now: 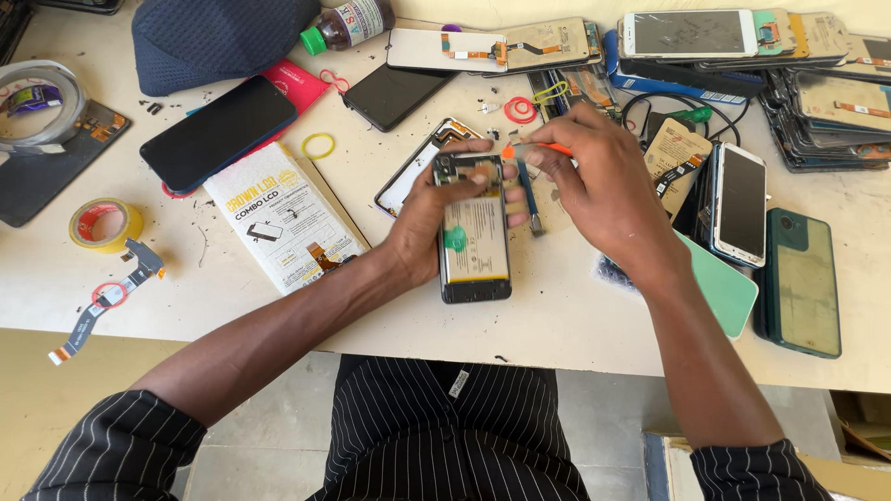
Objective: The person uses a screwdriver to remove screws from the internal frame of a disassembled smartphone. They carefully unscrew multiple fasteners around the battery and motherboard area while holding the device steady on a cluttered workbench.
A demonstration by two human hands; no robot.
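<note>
- Left hand [422,227] wraps around the left side of an opened phone [474,232], thumb and fingers gripping its edges and holding it flat on the bench, close to the near edge at the middle.
- Right hand [594,181] pinches a thin orange-handled tool [538,148], its tip set at the phone's top end.
- That phone lies back-up with its cover off, showing a pale battery with a green sticker.
- Just behind it, partly under the left fingers, lies a bare phone frame [413,176].
- Toward the bench's left edge sit a yellow tape roll [107,224] and a loose flex cable [102,301].
- Left of the hands lie a white screen box [278,227] and a dark phone [218,134] face-up.
- Near the right edge rest a green-backed phone [803,283] and a white-framed phone [741,202].
- Along the far edge lie stacked display panels [826,102], a brown bottle with a green cap [348,25] and a dark blue cap [218,37].
- Rubber bands [318,146] lie scattered between them.
</note>
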